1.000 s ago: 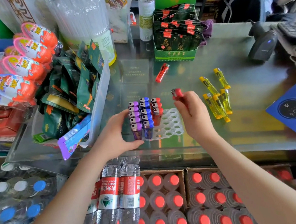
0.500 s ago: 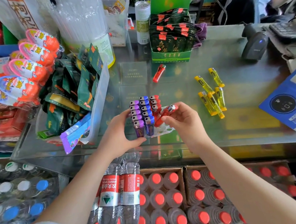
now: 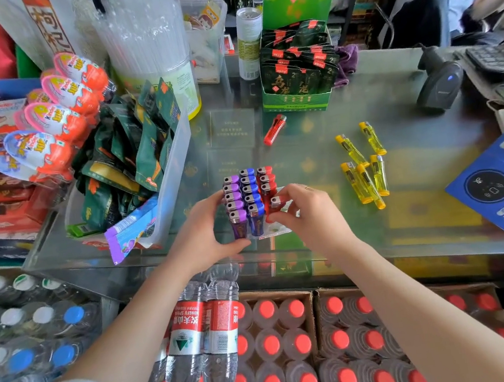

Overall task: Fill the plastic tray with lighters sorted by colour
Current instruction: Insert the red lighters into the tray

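Head view: the red column is judged to be the step in hand. A red lighter [image 3: 274,208] is being seated upright in the plastic tray [image 3: 273,231] at the near end of the red row, beside the purple lighters [image 3: 234,199] and blue lighters [image 3: 251,194]. It is pinched by the curled fingers of the right hand [image 3: 308,215]. The tray's near left side is gripped by the left hand [image 3: 205,234]. Next, the loose red lighter [image 3: 274,129] farther off, then the yellow lighters [image 3: 364,164] at right, would need fetching.
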### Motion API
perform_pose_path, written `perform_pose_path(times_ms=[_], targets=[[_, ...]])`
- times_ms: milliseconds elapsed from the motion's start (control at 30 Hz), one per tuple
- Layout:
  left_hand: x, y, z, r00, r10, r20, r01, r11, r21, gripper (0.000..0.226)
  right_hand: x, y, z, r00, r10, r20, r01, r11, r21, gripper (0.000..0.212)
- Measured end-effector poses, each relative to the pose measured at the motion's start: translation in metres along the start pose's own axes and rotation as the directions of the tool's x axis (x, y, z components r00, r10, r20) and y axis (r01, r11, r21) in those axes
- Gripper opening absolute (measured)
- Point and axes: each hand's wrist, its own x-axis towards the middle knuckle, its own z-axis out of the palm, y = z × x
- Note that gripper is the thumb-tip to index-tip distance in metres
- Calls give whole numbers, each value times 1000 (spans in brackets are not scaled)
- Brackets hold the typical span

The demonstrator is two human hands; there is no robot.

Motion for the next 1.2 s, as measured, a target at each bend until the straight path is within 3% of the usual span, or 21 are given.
perform_pose_path(times_ms=[200, 300, 367, 433, 500, 567, 633, 667, 833, 933, 1067, 1200], targets=[[2, 1, -1, 1000, 16, 9, -16, 1000, 12, 64, 2, 3, 3, 1000, 9, -14, -9, 999, 47, 16], [5, 0, -2, 999, 19, 32, -20, 1000, 22, 61, 3, 3, 1, 994, -102, -24, 98, 987, -127, 22], [7, -1, -3, 999, 21, 50, -22, 1000, 22, 63, 5, 6, 4, 971, -236, -36, 212, 921, -326, 27], [9, -1, -4, 998, 20, 55, -21, 1000, 11, 66, 7, 8, 8, 959, -279, -39, 231, 859, -458, 32], [11, 1, -5, 999, 0, 41, 1, 1000, -20, 67, 9, 13, 10, 972, -236, -14, 204, 867, -455, 33], [14, 4, -8, 999, -4, 38, 5, 999, -43, 66, 14, 20, 4, 987, -155, 39, 159, 925, -346, 31], [16, 3, -9, 998, 6, 57, -3, 999, -52, 64, 16, 29, -2, 987, -135, 89, 152, 963, -221, 17], [16, 3, -10, 998, 11, 69, -7, 999, -53, 61, 17, 34, -4, 988, -131, 79, 143, 974, -175, 10], [19, -1, -11, 998, 10, 65, -10, 1000, -7, 70, 43, 44, -2, 992, 36, -119, -40, 999, -30, 22], [24, -10, -9, 997, 20, 73, -24, 998, 53, 81, 80, 41, 1, 989, 69, -129, -80, 993, -82, 26], [27, -14, -6, 998, 51, 41, -53, 997, 56, 77, 119, 39, 9, 993, 97, -60, -113, 914, -390, 36], [29, -19, -6, 997, 70, 26, -72, 995, 64, 77, 143, 42, 18, 982, 186, 8, -154, 833, -531, 37]])
